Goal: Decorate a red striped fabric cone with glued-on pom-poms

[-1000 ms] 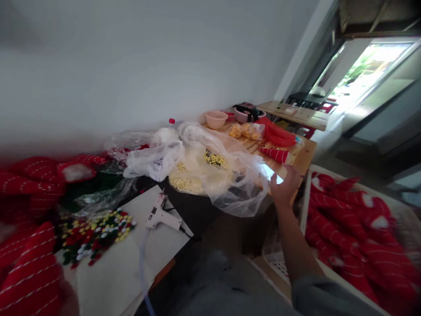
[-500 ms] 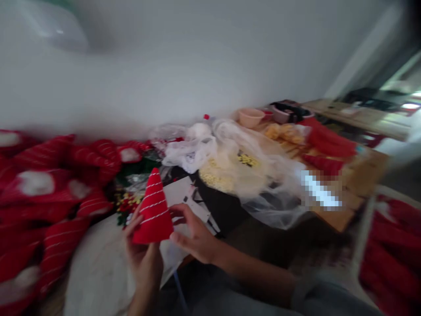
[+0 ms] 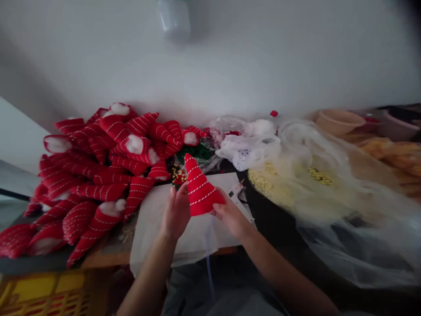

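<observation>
A red fabric cone with white stitched stripes [image 3: 199, 189] stands point up between my hands, above a white sheet [image 3: 184, 228] on the table. My left hand [image 3: 176, 213] grips its left lower edge and my right hand [image 3: 230, 215] holds its right lower edge. A white glue gun [image 3: 237, 189] lies partly hidden just behind my right hand, its cord [image 3: 208, 259] running down toward me. A small heap of coloured pompoms [image 3: 179, 175] lies behind the cone.
A large pile of matching red striped cones [image 3: 98, 175] with white stuffing covers the table's left side. Clear plastic bags [image 3: 329, 193] holding yellow beads spread to the right, with pink bowls [image 3: 338, 120] behind. A yellow crate [image 3: 39, 294] sits at the lower left.
My right hand left the phone on the right and joined my left hand on a red cone. The view swung left, bringing the cone pile into sight.
</observation>
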Available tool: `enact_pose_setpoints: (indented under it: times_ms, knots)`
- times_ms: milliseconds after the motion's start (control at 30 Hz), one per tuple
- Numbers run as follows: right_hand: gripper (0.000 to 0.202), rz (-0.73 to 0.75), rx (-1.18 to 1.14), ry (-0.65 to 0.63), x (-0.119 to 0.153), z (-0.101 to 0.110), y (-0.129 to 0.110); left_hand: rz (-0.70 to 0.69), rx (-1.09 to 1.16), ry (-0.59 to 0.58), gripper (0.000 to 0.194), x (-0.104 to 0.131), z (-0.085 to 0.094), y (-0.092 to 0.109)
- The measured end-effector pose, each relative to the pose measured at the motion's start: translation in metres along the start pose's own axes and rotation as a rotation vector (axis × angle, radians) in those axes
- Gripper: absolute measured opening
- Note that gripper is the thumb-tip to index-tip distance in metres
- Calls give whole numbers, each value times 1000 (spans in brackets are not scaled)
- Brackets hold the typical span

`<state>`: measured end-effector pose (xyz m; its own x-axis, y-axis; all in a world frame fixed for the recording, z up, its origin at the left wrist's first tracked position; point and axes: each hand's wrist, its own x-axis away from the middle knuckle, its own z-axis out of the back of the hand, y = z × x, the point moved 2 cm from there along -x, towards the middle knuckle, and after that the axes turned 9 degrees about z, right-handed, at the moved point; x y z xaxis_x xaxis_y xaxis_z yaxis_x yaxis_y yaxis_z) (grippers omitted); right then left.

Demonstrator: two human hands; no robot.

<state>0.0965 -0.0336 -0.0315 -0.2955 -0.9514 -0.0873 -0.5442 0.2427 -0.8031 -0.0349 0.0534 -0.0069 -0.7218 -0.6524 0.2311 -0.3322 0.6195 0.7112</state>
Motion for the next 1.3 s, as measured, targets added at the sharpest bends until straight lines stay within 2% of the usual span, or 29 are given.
enact_pose_setpoints:
  times_ms: [67,167,300,400,467,600,633,667,767,833,900,1100,1167,1300]
  knots:
    - [51,-38,-76,-29,-2,-3,-1,79,-3,-62,67,-6,-5,6]
    - [53,-110,-99,-66,-7,-3,-1,105,-9,-97,62,-14,-7,8]
    - [64,-196,8,-60,-15,3,2,152,29,-2,43,-28,-3,2]
    - [71,-200,278,-56,-15,9,0,199,114,98,40,-35,-1,2]
    - [67,-75,618,-26,-10,14,-9,216,211,141,44,-36,-3,4]
    - [27,422,1412,173,18,39,-33,179,371,179,51,-31,-9,11]
    - [28,517,1558,225,27,49,-34,173,397,187,53,-29,-9,11]
    - [37,575,1680,262,36,61,-34,170,415,194,56,-28,-8,12]
    - [57,551,1915,258,60,94,-20,181,419,231,58,-27,2,9]
    - [59,478,1967,187,69,105,-7,200,386,282,58,-27,13,5]
    - [58,431,1974,147,71,107,3,211,346,324,58,-26,26,0]
    - [45,422,1982,233,49,98,7,158,233,356,47,-19,49,-10]
    - [43,473,1920,248,45,97,1,117,204,405,42,-16,51,-12]
    - [43,654,1724,319,46,92,-18,65,189,451,48,-13,51,-16]
